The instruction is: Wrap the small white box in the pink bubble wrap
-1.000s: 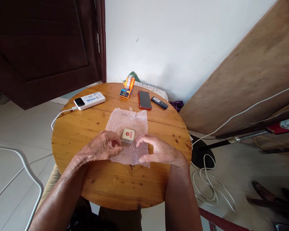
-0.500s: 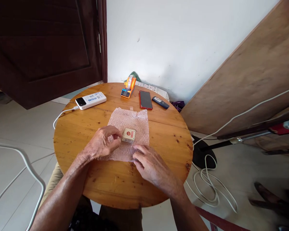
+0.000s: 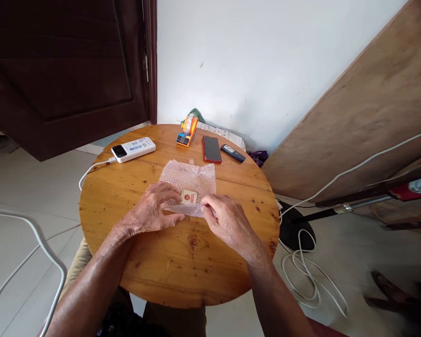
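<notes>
A sheet of pinkish bubble wrap (image 3: 187, 175) lies on the round wooden table, its near edge folded up. On the wrap sits a small cream box (image 3: 189, 196) with red print; its near side is hidden by the raised flap. My right hand (image 3: 228, 224) pinches the near edge of the wrap at the right, thumb and fingers closed on it. At the left of the box is my left hand (image 3: 152, 209), open, with its thumb apart from the fingers. Its fingertips reach to the box's left side, and whether they touch it I cannot tell.
Farther back on the wooden table (image 3: 168, 276) stand an orange tape dispenser (image 3: 187, 131), a phone (image 3: 212, 149), a small dark blue device (image 3: 233, 153) and a white power bank (image 3: 134, 149) with a cable. A black stand base (image 3: 294, 227) and coiled cable are on the floor at right.
My right hand has taken hold of the wrap's near edge and raised it up against the box. My left hand's fingers have spread beside the box.
</notes>
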Demonstrator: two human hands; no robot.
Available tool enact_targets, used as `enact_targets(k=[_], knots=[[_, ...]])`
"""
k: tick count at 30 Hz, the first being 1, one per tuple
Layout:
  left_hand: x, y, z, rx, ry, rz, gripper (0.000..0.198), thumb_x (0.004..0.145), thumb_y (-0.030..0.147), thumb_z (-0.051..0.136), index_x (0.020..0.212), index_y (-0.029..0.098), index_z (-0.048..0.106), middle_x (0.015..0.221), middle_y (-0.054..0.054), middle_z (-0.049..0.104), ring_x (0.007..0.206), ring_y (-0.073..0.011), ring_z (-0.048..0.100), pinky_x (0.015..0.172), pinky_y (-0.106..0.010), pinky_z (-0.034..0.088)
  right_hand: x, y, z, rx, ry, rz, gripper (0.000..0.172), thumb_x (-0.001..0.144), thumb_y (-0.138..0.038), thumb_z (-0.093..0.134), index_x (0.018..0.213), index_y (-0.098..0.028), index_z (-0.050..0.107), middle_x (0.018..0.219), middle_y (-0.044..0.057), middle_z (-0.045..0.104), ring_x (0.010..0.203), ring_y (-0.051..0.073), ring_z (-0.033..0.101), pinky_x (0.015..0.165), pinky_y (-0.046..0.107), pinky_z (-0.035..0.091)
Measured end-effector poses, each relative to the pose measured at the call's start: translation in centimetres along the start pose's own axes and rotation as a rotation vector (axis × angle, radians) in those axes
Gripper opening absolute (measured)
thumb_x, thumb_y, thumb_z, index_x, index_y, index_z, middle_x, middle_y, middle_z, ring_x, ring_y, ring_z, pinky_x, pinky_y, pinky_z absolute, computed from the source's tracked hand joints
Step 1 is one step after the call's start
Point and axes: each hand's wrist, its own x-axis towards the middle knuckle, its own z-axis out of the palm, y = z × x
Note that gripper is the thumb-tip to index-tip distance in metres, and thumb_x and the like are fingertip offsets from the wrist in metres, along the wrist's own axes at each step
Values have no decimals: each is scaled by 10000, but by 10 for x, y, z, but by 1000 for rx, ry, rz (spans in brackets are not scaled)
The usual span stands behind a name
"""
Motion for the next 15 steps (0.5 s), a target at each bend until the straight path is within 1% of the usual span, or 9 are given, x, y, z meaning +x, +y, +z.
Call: enact_targets(k=[3,5,8,11,13,15], knots=[[2,-4,5,55,29,-20,140,843,279,671,952,195,692,1046,-79,728,998,-226,663,917,-388,493,7,6,-1,21,3,66,180,913,-135,488,788,-207,596,720,4,644,679,153,553,658,282,322],[4,-3,6,96,45,-70,85,852,232,639,908,194,690,986,-70,740,941,-221,678,877,-375,499,12,9,-2,34,-14,102,179,909,-132,490,792,-201,605,697,-4,631,635,139,527,623,274,297],[10,6,2,144,60,-192,51,841,238,648,837,197,678,920,-56,743,894,-222,684,856,-368,496,21,12,-3,49,-48,112,187,901,-120,490,785,-194,615,678,-6,621,590,127,494,597,271,276],[19,18,1,167,50,-298,73,808,263,684,848,202,673,926,-44,741,889,-222,678,853,-362,486,29,14,-4,35,-81,113,181,895,-123,503,780,-191,625,686,9,633,608,139,511,595,273,276],[25,24,4,181,18,-366,92,800,281,690,836,199,668,905,-44,740,826,-210,668,792,-339,482,34,16,-3,37,-99,118,172,884,-121,513,776,-188,628,690,17,641,621,147,523,596,272,285],[29,25,9,168,4,-445,106,806,295,679,780,196,651,890,-43,744,742,-188,649,724,-314,466,36,19,0,92,-98,114,165,866,-107,515,771,-184,625,703,17,647,631,145,534,605,265,309]])
